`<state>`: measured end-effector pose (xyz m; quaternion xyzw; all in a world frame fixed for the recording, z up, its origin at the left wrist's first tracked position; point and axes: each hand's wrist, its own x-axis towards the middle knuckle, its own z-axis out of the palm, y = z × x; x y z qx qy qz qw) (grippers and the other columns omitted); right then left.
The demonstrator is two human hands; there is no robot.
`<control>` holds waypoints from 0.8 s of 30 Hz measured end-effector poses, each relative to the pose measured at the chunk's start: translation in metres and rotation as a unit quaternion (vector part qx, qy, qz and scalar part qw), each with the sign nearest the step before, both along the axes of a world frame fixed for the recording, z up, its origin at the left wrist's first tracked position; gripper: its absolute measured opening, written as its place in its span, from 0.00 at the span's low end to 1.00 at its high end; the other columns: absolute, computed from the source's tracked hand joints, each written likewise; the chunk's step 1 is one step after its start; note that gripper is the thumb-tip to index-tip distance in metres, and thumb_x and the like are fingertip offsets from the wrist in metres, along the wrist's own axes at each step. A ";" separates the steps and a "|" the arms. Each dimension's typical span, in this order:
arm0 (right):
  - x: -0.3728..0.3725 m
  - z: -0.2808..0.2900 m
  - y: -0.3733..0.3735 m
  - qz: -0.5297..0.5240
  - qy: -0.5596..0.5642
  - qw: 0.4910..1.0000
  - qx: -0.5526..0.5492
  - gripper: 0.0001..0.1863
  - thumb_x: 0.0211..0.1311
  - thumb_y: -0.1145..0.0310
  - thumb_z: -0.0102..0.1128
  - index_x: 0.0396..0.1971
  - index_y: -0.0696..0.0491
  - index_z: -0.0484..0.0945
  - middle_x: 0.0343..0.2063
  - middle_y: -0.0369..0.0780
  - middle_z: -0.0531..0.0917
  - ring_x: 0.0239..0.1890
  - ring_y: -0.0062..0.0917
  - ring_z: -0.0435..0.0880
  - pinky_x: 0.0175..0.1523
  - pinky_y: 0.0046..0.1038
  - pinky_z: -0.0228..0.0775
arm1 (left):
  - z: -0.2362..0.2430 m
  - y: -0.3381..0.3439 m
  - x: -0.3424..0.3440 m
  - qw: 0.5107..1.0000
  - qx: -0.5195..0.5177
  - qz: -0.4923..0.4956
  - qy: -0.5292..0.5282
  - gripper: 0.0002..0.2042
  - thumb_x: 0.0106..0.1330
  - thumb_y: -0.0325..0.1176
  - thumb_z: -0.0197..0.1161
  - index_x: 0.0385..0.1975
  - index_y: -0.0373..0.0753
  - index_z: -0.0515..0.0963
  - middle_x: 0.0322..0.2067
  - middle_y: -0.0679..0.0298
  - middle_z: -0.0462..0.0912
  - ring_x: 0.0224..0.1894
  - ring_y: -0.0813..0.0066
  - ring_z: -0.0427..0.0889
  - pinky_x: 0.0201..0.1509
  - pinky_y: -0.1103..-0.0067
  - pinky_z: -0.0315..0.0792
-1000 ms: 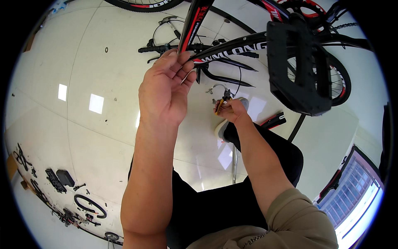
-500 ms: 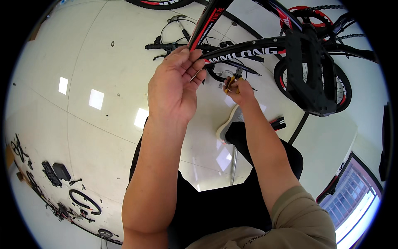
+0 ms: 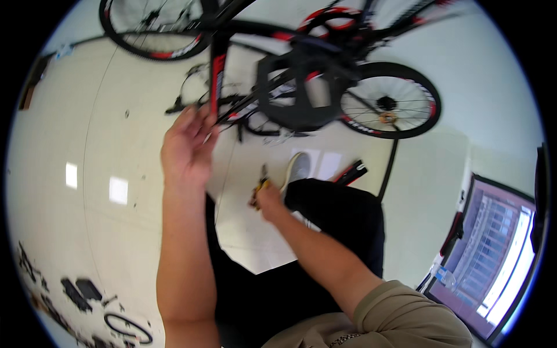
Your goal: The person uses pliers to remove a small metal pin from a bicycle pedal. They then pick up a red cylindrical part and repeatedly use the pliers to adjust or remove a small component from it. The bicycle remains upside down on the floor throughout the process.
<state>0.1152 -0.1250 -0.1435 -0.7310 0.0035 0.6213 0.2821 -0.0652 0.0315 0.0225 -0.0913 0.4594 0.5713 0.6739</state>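
My left hand (image 3: 187, 145) has its curled fingers around the lower end of a black-and-red bicycle frame tube (image 3: 217, 78). Below and to its right, my right hand (image 3: 266, 200) grips yellow-handled pliers (image 3: 263, 182), jaws upward, clear of the bike. A large black pedal (image 3: 268, 87) hangs in front of the frame beside a red chainring (image 3: 310, 20), both blurred. Behind them, low on the floor, lie handlebar parts and cables (image 3: 188, 87), partly hidden.
Bicycle wheels stand at upper left (image 3: 116, 37) and right (image 3: 426, 116). My shoe (image 3: 299, 168) is beside a black-and-red part (image 3: 354, 171) on the tiled floor (image 3: 98, 151). Several loose parts (image 3: 75, 296) lie at lower left. A window (image 3: 487, 249) is at right.
My right hand with the pliers has pulled down and toward me, away from the frame. The view has swung, shifting the bike leftward. My left hand still grips the tube.
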 end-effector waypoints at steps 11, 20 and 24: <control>0.044 0.226 -0.026 0.200 0.060 0.952 0.224 0.21 0.56 0.76 0.57 0.52 0.56 0.77 0.33 0.39 0.78 0.24 0.21 0.73 0.27 0.25 0.66 | -0.043 -0.103 -0.002 0.984 0.011 -0.132 0.116 0.17 0.71 0.40 0.61 0.57 0.44 0.74 0.47 0.63 0.81 0.44 0.69 0.76 0.50 0.70 0.71; 0.152 0.315 -0.063 -0.016 0.372 0.865 0.338 0.16 0.64 0.77 0.58 0.51 0.50 0.73 0.38 0.37 0.79 0.35 0.24 0.78 0.31 0.25 0.68 | 0.027 -0.213 0.014 0.983 0.085 -0.133 0.095 0.17 0.71 0.36 0.63 0.58 0.48 0.72 0.44 0.62 0.83 0.41 0.67 0.81 0.45 0.66 0.76; 0.203 0.319 -0.074 -0.148 0.412 0.830 0.345 0.13 0.62 0.77 0.56 0.46 0.49 0.72 0.37 0.40 0.78 0.35 0.26 0.75 0.33 0.24 0.65 | 0.036 -0.239 0.020 0.988 0.081 -0.128 0.030 0.20 0.67 0.42 0.68 0.56 0.49 0.75 0.45 0.63 0.84 0.44 0.64 0.81 0.50 0.62 0.76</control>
